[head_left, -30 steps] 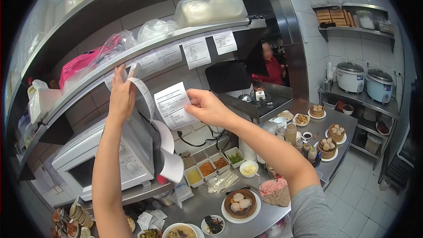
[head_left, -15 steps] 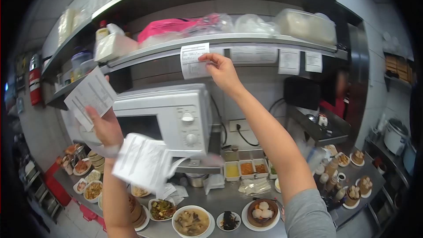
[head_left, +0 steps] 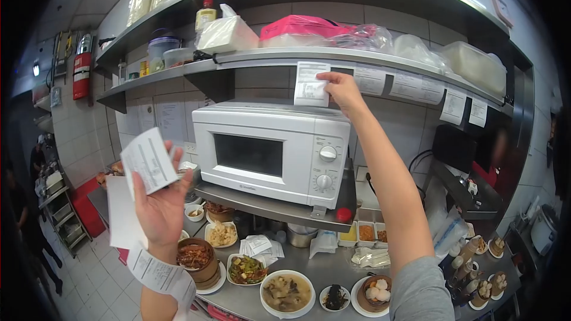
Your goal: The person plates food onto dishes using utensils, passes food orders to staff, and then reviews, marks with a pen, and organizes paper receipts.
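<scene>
At the edge of the lower shelf, my right hand [head_left: 344, 90] pinches the side of a printed slip [head_left: 311, 85], which hangs flat against the rail. Other printed slips [head_left: 410, 86] hang along the same rail to its right. On the left, my left hand [head_left: 159, 205] is raised, palm up, with a folded stack of slips [head_left: 148, 160] between thumb and fingers. A long curled paper strip [head_left: 156, 270] trails from it past the wrist. Behind and between my arms stands a white microwave [head_left: 270, 154].
Steel shelves [head_left: 267, 54] with bags and boxes run overhead. Below, the counter [head_left: 235, 288] carries a soup bowl [head_left: 287, 293], a bamboo steamer [head_left: 199, 264], greens [head_left: 247, 269] and condiment trays [head_left: 366, 232]. People stand at the far left and behind the right opening.
The view has swung left. My right hand has brought its slip to the shelf rail. My left hand has left the rail and holds the stack and strip out to the left.
</scene>
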{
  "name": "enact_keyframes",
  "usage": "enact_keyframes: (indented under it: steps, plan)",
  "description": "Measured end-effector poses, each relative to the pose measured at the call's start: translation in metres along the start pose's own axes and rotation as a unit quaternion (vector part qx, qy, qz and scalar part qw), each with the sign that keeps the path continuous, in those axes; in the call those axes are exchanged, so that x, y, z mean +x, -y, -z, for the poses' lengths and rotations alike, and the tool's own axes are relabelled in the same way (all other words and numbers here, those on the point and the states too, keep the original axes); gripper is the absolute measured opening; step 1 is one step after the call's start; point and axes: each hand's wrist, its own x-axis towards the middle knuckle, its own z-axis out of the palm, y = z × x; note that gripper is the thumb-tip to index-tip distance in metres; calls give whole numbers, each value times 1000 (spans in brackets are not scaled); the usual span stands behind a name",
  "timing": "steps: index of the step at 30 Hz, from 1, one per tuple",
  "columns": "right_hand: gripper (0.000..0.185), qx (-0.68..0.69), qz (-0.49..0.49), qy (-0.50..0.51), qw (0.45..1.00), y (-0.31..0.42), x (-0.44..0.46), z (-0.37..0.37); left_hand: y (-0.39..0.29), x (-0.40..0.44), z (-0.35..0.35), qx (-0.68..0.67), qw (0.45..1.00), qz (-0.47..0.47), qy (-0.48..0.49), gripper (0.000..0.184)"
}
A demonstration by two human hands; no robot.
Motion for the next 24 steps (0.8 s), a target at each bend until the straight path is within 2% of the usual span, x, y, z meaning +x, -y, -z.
enact_keyframes:
  steps: [2, 5, 6, 7, 8, 9, 10, 11, 12, 13, 14, 15, 16, 18, 20, 21, 22, 23, 24]
  plan:
    - [40, 0, 33, -27, 999, -5, 16, -1, 6, -6, 5, -15, 998, 56, 7, 52]
    - [50, -115, 50, -53, 991, 15, 3, -1, 16, -13, 16, 101, 989, 94, 44, 56]
    - [51, -237, -24, -37, 971, 33, -7, -3, 19, -15, 21, 156, 982, 91, 53, 58]
    - [49, -390, 129, -22, 911, 17, -2, 9, 21, -19, 29, 203, 972, 113, 35, 59]
    - [49, -484, 64, -57, 871, 56, -38, -15, 21, -24, 34, 245, 960, 137, 19, 60]
    - [52, -537, 117, -137, 824, 81, -77, -45, 19, -29, 34, 313, 940, 136, 8, 60]
    - [53, -415, 188, -22, 890, 91, -94, -60, 19, -34, 30, 379, 915, 141, 1, 61]
    - [54, -277, 248, 92, 924, 99, -109, -72, 19, -39, 18, 404, 910, 83, 39, 59]
    - [57, -110, 230, 236, 938, 109, -130, -93, 19, -45, 9, 421, 902, 76, 55, 58]
    - [60, -5, 157, 344, 926, 118, -149, -107, 19, -51, 1, 437, 894, 70, 70, 58]
    - [57, 50, 141, 425, 893, 123, -163, -122, 18, -59, -8, 454, 885, 59, 85, 57]
    - [59, -5, 176, 451, 875, 133, -175, -129, 14, -67, -17, 470, 879, 21, 78, 53]
    - [54, -34, 193, 471, 860, 147, -186, -132, 9, -73, -14, 477, 870, 55, 109, 51]
    - [47, -5, 199, 481, 854, 142, -196, -142, -2, -85, 6, 486, 848, 131, 169, 49]
    - [43, -54, 239, 441, 864, 138, -206, -143, -37, -106, 66, 667, 702, 200, 145, 39]
    - [41, -80, 257, 417, 868, 134, -210, -142, -56, -125, 65, 596, 758, 266, 3, 35]
    - [41, -93, 276, 401, 869, 126, -216, -143, -73, -152, 82, 675, 722, 132, -77, 31]
    - [41, -107, 295, 383, 869, 116, -222, -146, -92, -182, 89, 709, 677, 101, -172, 31]
    - [41, -119, 313, 365, 869, 110, -229, -149, -111, -215, 70, 602, 757, 161, -197, 40]
